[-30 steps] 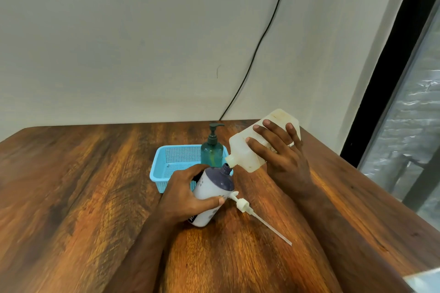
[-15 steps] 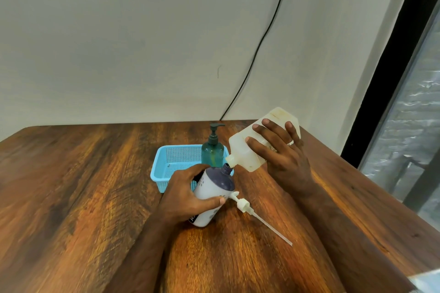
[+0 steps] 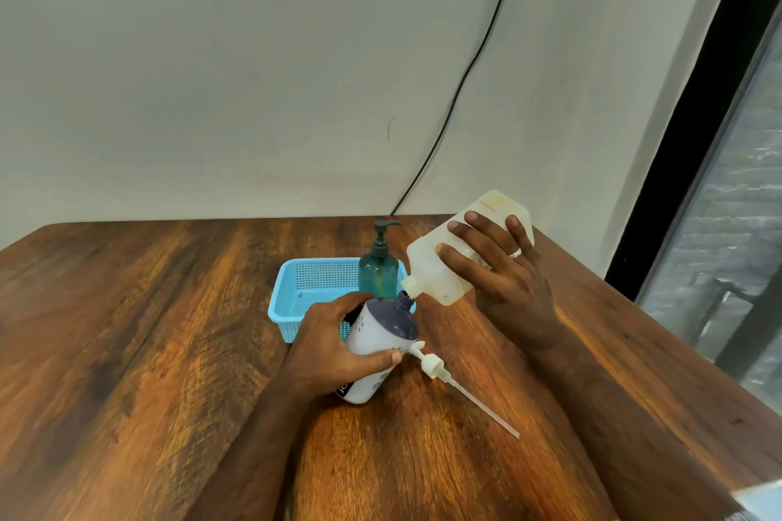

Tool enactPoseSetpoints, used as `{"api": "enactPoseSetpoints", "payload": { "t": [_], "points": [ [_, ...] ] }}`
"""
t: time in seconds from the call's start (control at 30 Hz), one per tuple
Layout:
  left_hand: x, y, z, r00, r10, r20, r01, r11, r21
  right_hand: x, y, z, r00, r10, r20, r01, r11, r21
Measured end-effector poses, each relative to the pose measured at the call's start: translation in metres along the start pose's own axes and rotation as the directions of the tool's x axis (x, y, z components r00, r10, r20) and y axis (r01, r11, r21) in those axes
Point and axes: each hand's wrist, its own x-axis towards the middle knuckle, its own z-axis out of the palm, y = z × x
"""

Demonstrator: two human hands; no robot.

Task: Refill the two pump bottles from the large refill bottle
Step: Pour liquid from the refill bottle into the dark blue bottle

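at the centre of the frame, the left hand grasped the white bottle, fingers and thumb curled round its body, tilting its dark open neck toward the upper right. the right hand gripped the large refill bottle, tipped with its spout down at the white bottle's neck. the removed pump lay on the wooden table just right of the white bottle, tube pointing to the lower right. behind, a green pump bottle stood upright at the right end of a blue basket.
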Motion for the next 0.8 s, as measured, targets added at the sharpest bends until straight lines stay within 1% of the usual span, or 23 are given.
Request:
{"api": "enactPoseSetpoints", "payload": {
  "t": [0.57,0.8],
  "points": [
    [0.0004,0.0022,-0.0003,1.0,0.004,-0.008,-0.004,1.0,-0.006,0.0041,0.0021,-0.0035,0.999,-0.034,0.0,0.034,0.999,-0.009],
    [0.0002,0.0039,-0.0006,1.0,0.007,-0.017,-0.007,1.0,-0.004,0.0051,0.0015,-0.0047,0.999,-0.044,0.021,0.045,0.999,-0.022]
  ]
}}
